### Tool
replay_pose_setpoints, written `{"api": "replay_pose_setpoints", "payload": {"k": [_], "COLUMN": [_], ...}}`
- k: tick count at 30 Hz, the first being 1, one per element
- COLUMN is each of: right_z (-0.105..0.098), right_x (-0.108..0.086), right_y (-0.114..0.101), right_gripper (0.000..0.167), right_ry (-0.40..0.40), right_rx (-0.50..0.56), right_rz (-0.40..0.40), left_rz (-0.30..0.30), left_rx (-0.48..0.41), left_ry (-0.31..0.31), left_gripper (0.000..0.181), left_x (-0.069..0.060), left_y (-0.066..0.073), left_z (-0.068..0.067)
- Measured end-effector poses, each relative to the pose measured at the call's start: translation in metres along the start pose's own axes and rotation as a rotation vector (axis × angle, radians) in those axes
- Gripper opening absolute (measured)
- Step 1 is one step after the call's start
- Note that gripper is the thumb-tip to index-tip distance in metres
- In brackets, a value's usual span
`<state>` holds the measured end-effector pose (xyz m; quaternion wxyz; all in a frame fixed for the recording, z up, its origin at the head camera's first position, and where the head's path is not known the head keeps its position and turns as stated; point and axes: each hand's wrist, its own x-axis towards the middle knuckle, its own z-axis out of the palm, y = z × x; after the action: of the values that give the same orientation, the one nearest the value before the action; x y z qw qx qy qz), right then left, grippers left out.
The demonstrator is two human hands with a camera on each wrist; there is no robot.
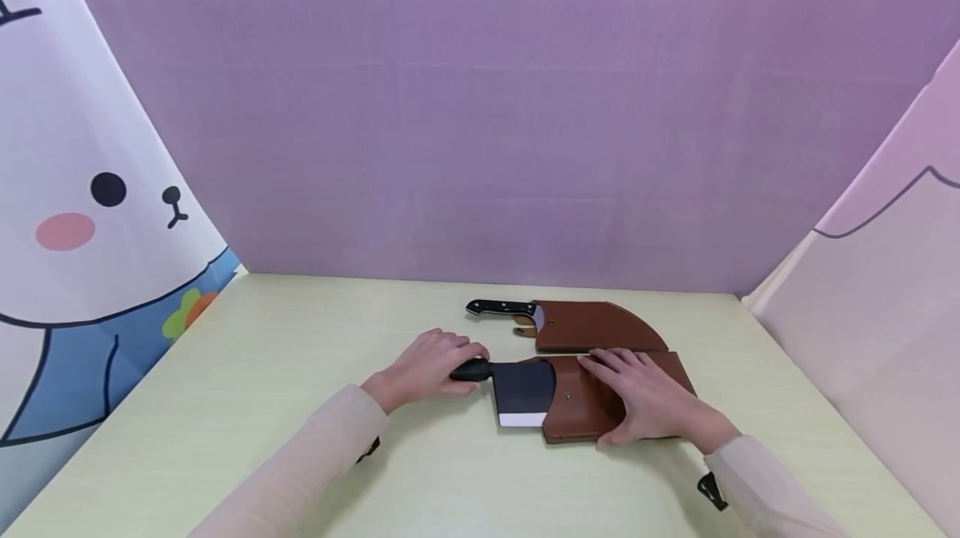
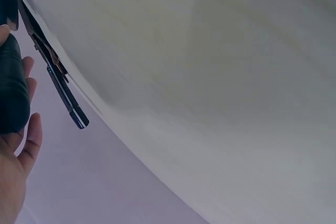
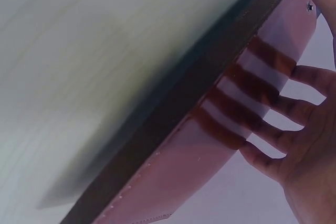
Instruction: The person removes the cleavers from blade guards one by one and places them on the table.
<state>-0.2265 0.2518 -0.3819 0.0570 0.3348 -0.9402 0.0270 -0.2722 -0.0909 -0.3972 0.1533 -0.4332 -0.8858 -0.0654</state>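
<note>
A cleaver with a dark blade (image 1: 522,388) and black handle (image 1: 471,370) lies partly inside a brown leather sheath (image 1: 570,413); its blade is bare near the handle. My left hand (image 1: 431,367) holds the handle, thumb and fingers around it; in the left wrist view the handle (image 2: 13,87) rests against the hand (image 2: 10,182). Spread over the sheath, my right hand (image 1: 652,396) rests on its top with fingers extended. The right wrist view shows the fingertips of that hand (image 3: 310,145) touching the sheath's surface (image 3: 178,171).
Behind the cleaver lies a second knife with a black riveted handle (image 1: 501,307), its blade mostly inside another brown sheath (image 1: 592,326). The pale table (image 1: 225,396) meets a purple backdrop (image 1: 465,122), with printed cloth (image 1: 90,130) at the left and more cloth at the right.
</note>
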Motion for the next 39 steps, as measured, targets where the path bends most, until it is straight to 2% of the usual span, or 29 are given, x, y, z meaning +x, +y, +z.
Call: {"api": "replay_pose_setpoints", "payload": {"k": [18,28,39], "right_z": [0.0,-0.001,-0.001], "right_x": [0.0,-0.001,-0.003], "right_y": [0.001,0.003,0.004], "right_gripper": [0.106,0.106,0.107], "right_ry": [-0.003,0.003,0.002], "right_rx": [0.018,0.004,-0.002], "right_rz": [0.003,0.007,0.016], "left_rz": [0.025,0.065,0.038], "left_rx": [0.014,0.002,0.0], "left_ry": [0.039,0.118,0.069], "left_gripper": [0.033,0.032,0.033], "left_x": [-0.008,-0.012,-0.014], "left_y": [-0.005,-0.011,-0.01], "left_z": [-0.002,0.0,-0.005]}}
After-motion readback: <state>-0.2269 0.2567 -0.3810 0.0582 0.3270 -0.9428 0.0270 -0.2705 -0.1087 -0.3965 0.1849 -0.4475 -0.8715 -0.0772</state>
